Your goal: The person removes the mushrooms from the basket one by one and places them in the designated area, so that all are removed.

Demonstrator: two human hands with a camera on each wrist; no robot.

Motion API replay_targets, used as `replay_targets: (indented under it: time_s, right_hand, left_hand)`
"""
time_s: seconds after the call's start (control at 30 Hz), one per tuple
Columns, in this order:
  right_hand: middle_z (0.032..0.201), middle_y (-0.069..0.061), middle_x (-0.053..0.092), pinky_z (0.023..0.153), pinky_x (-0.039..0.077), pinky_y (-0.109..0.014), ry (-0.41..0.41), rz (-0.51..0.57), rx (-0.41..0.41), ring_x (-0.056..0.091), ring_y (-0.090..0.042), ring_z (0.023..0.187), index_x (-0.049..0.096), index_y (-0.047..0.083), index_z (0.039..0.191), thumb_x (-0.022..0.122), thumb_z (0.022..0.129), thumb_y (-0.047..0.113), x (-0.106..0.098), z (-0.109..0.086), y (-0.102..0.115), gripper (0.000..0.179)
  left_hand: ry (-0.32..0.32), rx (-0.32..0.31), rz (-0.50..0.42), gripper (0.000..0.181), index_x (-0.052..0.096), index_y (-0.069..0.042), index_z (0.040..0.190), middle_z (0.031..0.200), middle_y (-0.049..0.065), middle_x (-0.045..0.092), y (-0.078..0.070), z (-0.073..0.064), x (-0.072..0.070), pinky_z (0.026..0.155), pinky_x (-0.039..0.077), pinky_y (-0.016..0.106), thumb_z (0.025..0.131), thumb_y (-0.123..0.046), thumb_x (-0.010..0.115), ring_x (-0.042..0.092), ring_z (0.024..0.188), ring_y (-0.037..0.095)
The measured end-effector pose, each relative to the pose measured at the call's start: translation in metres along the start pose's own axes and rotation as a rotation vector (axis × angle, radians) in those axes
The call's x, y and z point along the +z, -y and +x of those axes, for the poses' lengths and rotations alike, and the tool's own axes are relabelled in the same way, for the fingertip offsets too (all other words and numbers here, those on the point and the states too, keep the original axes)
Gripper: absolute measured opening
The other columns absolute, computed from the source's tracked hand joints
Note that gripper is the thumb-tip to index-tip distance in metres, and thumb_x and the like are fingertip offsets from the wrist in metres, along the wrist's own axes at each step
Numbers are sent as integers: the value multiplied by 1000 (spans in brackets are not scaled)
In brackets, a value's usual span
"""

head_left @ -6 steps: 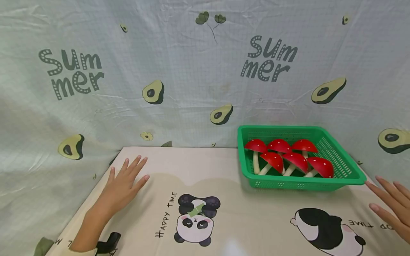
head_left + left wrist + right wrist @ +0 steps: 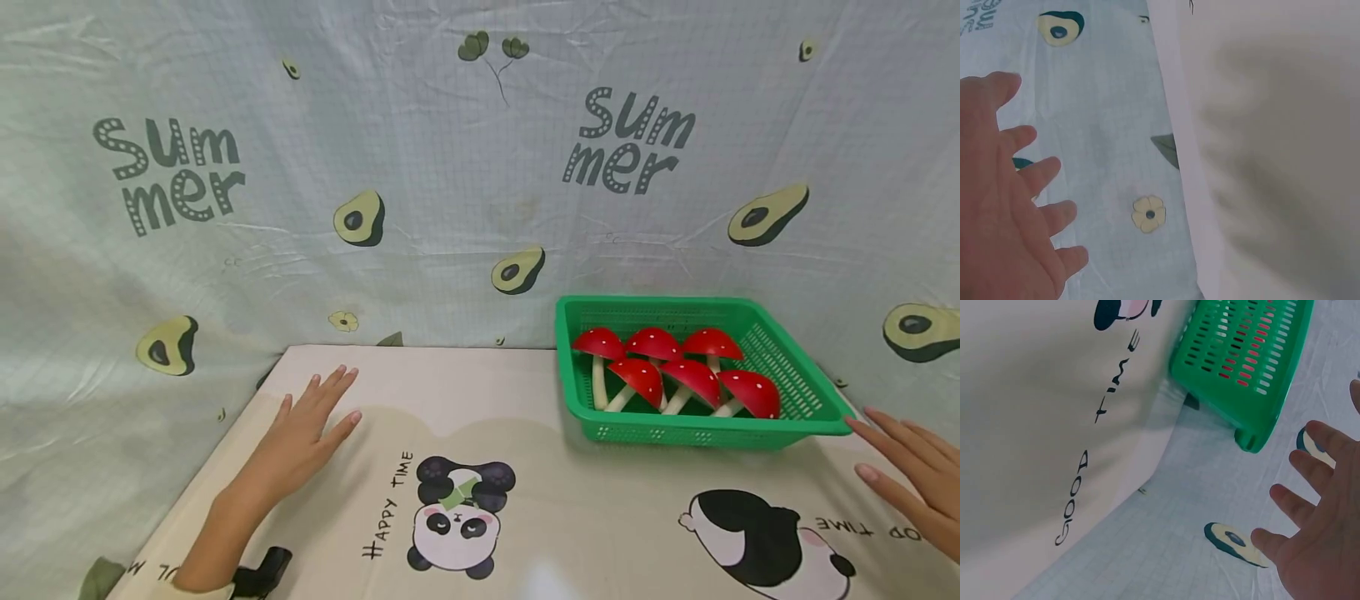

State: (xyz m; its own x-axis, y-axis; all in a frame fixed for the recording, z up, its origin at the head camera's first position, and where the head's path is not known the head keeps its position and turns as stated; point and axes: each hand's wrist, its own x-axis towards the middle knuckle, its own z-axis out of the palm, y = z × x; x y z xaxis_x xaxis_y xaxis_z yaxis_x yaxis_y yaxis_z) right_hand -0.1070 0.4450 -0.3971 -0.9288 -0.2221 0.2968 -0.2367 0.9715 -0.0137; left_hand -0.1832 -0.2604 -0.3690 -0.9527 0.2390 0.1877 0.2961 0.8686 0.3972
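A green plastic basket point(image 2: 690, 432) stands at the back right of the table in the head view. Several toy mushrooms point(image 2: 690, 379) with red, white-dotted caps and pale stems lie inside it in two rows. My left hand point(image 2: 300, 437) hovers over the left part of the table, fingers spread and holding nothing. At the right edge of the head view, my right hand point(image 2: 918, 475) is beside the basket's front right corner, fingers extended and nothing held. The right wrist view shows a gap between that hand point(image 2: 1322, 525) and the basket point(image 2: 1235, 381).
The table point(image 2: 600, 508) wears a pale cover printed with a panda point(image 2: 457, 517) and other drawings. Behind it hangs a light cloth point(image 2: 450, 125) with avocado prints. A black strap-like piece point(image 2: 262, 571) is at my left wrist.
My left hand has shifted slightly right. My right hand has come a little further left, into the head view. The basket and mushrooms stay put.
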Motion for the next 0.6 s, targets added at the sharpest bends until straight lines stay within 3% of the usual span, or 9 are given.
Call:
replay_targets:
  time_s: [0.03, 0.17, 0.33, 0.4, 0.43, 0.47, 0.6]
  right_hand:
    - [167, -26, -6, 118, -20, -54, 19, 41, 87, -10, -49, 151, 7, 9, 163, 56, 105, 31, 2, 3, 0, 79]
    - [161, -36, 9, 116, -10, -66, 26, 168, 106, 4, -58, 147, 15, 0, 160, 50, 108, 24, -2, 14, -1, 68]
    - [150, -43, 25, 114, -1, -72, -70, 286, 117, 12, -62, 144, 28, -11, 152, 44, 109, 14, -7, 23, 0, 53]
    - [147, -45, 29, 113, 4, -75, -115, 315, 113, 16, -63, 142, 32, -13, 149, 43, 109, 11, -9, 26, -2, 48]
    - [147, -45, 28, 112, 6, -76, -105, 321, 130, 17, -64, 141, 32, -13, 149, 42, 109, 12, -10, 28, -3, 48]
    - [147, -45, 29, 109, 15, -77, -92, 316, 145, 22, -65, 137, 32, -13, 149, 42, 110, 14, -13, 30, -4, 49]
    - [144, -45, 30, 100, 25, -79, -40, 291, 175, 31, -65, 125, 33, -13, 148, 41, 111, 19, -19, 41, -13, 49]
  left_hand:
    - [-4, 6, -32, 67, 24, -19, 163, 167, 15, 21, -2, 0, 1, 116, 5, 72, 106, -48, 46, 13, 152, 49]
    - [-15, -2, -161, 62, 25, -17, 162, 166, 16, 26, -11, 2, 2, 116, 21, 68, 109, -44, 43, 22, 151, 46]
    - [-34, -8, -283, 59, 28, -17, 161, 162, 16, 33, -21, 5, 4, 110, 35, 66, 109, -42, 42, 36, 145, 43]
    - [-33, 1, -314, 57, 30, -15, 160, 161, 16, 36, -25, 6, 6, 108, 39, 64, 110, -40, 42, 41, 143, 42]
    - [-31, 9, -326, 56, 30, -15, 159, 160, 15, 37, -27, 6, 7, 107, 40, 63, 110, -39, 42, 44, 141, 41]
    - [-30, 17, -338, 55, 31, -14, 159, 160, 15, 39, -28, 7, 9, 107, 41, 62, 110, -38, 42, 46, 140, 40]
    - [-31, 48, -369, 51, 35, -14, 157, 158, 12, 43, -35, 10, 13, 104, 45, 60, 110, -34, 43, 53, 135, 37]
